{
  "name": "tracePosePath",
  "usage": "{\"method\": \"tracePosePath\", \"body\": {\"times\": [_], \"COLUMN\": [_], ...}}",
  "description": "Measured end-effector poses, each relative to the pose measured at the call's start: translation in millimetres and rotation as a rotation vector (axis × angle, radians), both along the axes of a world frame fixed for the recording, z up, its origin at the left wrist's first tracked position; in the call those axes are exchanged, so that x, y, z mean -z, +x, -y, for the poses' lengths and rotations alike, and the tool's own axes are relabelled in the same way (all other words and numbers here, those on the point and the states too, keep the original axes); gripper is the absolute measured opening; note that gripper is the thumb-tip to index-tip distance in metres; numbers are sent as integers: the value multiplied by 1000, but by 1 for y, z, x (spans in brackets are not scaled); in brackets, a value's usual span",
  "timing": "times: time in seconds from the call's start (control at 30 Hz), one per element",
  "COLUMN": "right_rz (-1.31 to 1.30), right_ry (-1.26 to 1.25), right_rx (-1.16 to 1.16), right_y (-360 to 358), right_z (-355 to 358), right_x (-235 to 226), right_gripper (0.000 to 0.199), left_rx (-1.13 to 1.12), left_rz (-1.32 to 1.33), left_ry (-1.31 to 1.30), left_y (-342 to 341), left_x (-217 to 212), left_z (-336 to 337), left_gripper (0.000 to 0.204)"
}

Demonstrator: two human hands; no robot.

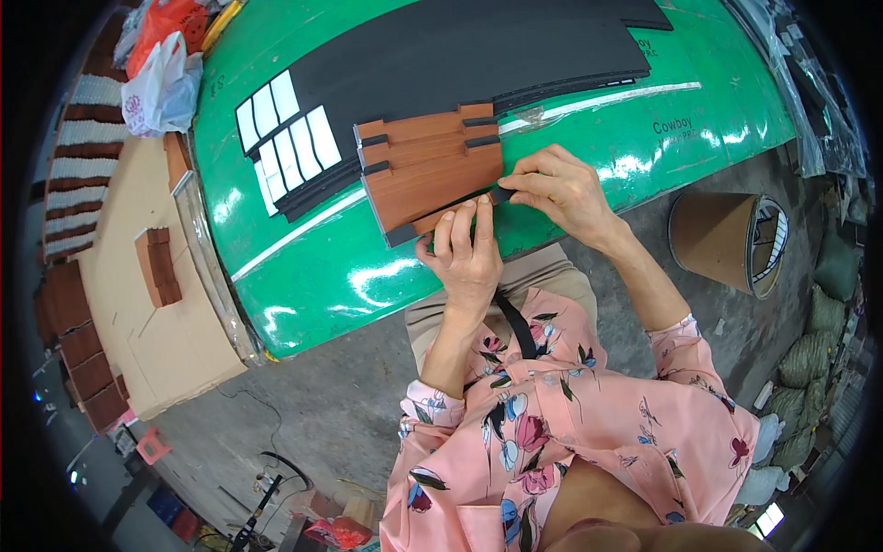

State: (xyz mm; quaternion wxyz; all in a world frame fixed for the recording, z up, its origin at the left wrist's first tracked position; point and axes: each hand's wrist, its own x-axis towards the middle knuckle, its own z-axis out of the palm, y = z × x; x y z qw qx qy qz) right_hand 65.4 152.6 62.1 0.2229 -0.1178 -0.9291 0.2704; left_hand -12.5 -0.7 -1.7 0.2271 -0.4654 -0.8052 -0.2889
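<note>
A brown, wood-look panel [432, 166] with notched ends and short black strips at its corners lies on the green tabletop in front of me. Along its near edge runs a narrow black strip [402, 234], partly covered by my fingers. My left hand [464, 248] is closed on the near edge of the panel, fingertips pressing on top and thumb at the side. At the panel's near right corner, my right hand [561, 193] pinches the end of the black strip between thumb and fingers.
Behind the panel lie stacked black sheets [395, 64] and black pieces with white faces [299, 147]. Cardboard [156, 322] at the left bears a small brown piece [159, 267]. Plastic bags [163, 87] sit far left. A brown bin [717, 239] stands on the floor right.
</note>
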Motion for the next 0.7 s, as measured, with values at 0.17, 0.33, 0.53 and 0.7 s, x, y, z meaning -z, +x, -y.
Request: {"method": "tracePosePath", "body": {"times": [0.17, 0.33, 0.53, 0.7], "right_rz": [9, 8, -5, -2], "right_ry": [2, 24, 24, 27], "right_rx": [-15, -25, -31, -39], "right_y": [-2, -3, -3, -4], "right_z": [-1, -1, -2, -1], "right_x": [1, 0, 1, -1], "right_gripper": [27, 27, 26, 25], "left_rx": [-5, -9, -5, -8], "left_rz": [-5, -12, -10, -7], "left_ry": [-4, -4, -9, -9], "left_y": [0, 0, 0, 0], "left_x": [1, 1, 2, 2], "left_z": [0, 0, 1, 1], "left_gripper": [39, 38, 38, 39]}}
